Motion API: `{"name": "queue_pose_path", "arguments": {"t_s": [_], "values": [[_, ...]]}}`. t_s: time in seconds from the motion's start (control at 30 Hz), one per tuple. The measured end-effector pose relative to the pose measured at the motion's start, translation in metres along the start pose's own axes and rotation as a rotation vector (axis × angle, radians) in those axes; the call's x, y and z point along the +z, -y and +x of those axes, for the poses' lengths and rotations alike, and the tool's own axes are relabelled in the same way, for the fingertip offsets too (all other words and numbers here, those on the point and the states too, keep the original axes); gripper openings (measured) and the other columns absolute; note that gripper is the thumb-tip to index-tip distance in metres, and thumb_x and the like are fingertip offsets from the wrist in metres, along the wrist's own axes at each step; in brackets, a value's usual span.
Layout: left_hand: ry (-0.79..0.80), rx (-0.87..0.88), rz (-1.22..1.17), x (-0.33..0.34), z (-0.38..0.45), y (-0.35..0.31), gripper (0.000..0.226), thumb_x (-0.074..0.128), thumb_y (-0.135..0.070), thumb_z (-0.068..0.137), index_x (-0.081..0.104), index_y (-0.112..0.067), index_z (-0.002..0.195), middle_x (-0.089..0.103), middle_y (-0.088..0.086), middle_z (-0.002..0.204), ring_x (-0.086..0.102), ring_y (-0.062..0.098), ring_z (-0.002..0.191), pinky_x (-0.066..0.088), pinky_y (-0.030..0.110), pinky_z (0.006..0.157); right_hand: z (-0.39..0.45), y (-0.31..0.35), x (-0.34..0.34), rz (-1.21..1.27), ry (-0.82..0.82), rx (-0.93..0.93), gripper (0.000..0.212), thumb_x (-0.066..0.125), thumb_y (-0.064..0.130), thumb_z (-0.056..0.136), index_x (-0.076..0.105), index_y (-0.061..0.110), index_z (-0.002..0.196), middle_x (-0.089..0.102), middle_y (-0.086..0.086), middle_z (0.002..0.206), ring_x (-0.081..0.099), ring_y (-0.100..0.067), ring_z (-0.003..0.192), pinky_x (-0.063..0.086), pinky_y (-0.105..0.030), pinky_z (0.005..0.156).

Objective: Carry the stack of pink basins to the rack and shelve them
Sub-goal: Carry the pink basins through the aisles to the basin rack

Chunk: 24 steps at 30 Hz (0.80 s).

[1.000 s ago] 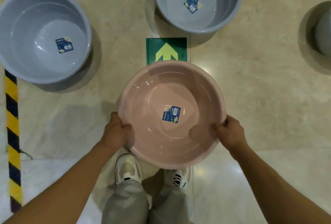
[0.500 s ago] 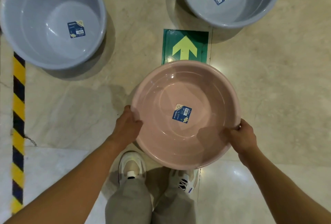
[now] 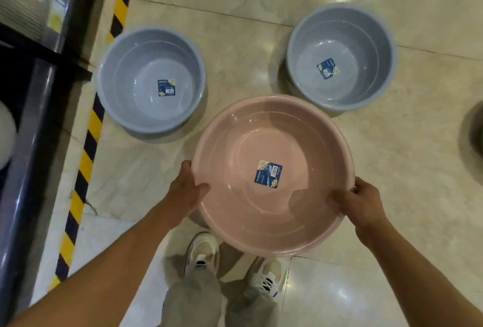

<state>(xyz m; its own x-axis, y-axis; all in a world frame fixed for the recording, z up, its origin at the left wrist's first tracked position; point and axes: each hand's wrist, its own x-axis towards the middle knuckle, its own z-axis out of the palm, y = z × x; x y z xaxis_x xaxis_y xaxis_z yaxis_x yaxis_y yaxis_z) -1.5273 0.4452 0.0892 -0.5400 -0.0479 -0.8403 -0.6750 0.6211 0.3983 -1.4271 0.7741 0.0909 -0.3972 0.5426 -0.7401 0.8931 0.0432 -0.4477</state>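
Observation:
I hold the pink basin stack (image 3: 271, 143) in front of me, above the floor; only the top basin's inside shows, with a blue label on its bottom. My left hand (image 3: 187, 192) grips the near left rim, thumb inside. My right hand (image 3: 362, 202) grips the near right rim the same way. A dark rack (image 3: 39, 96) runs down the left edge of the view, its shelf contents blurred.
Two grey-blue basin stacks stand on the tiled floor, one (image 3: 151, 80) ahead left beside the rack, the other (image 3: 341, 58) ahead right. Yellow-black hazard tape (image 3: 90, 128) lines the floor along the rack. A dark object (image 3: 474, 130) sits at the right edge. My shoes are below the basins.
The view has turned left: the rack has come into sight, the grey-blue basins have shifted right and nearer, and the green floor arrow is gone from view. Both hands keep their grip.

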Motion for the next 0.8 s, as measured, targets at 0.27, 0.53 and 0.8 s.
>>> {"name": "queue_pose_path", "arguments": {"t_s": [0.27, 0.53, 0.8], "values": [[-0.018, 0.049, -0.120, -0.127, 0.010, -0.040, 0.060, 0.065, -0.011, 0.092, 0.035, -0.036, 0.137, 0.059, 0.004, 0.125, 0.060, 0.033, 0.115, 0.055, 0.061, 0.095, -0.031, 0.142, 0.049, -0.032, 0.029, -0.146, 0.035, 0.067, -0.002, 0.073, 0.071, 0.016, 0.103, 0.071, -0.009, 0.088, 0.067, -0.037, 0.087, 0.060, -0.050, 0.078], [-0.104, 0.001, -0.174, -0.257, 0.058, -0.052, 0.058, 0.064, -0.002, 0.089, 0.040, -0.020, 0.138, 0.059, 0.009, 0.117, 0.062, 0.036, 0.109, 0.059, 0.062, 0.085, -0.033, 0.254, 0.160, -0.082, 0.064, -0.217, 0.034, 0.071, -0.001, 0.074, 0.069, 0.021, 0.100, 0.071, -0.005, 0.085, 0.069, -0.041, 0.090, 0.058, -0.059, 0.085], [-0.142, -0.065, -0.221, -0.312, 0.148, -0.019, 0.051, 0.061, -0.003, 0.091, 0.044, -0.013, 0.138, 0.061, 0.016, 0.128, 0.062, 0.037, 0.114, 0.060, 0.061, 0.085, 0.024, 0.313, 0.266, -0.207, 0.120, -0.305, 0.045, 0.072, 0.010, 0.078, 0.072, 0.010, 0.123, 0.073, -0.015, 0.102, 0.067, -0.041, 0.096, 0.057, -0.055, 0.088]]}}
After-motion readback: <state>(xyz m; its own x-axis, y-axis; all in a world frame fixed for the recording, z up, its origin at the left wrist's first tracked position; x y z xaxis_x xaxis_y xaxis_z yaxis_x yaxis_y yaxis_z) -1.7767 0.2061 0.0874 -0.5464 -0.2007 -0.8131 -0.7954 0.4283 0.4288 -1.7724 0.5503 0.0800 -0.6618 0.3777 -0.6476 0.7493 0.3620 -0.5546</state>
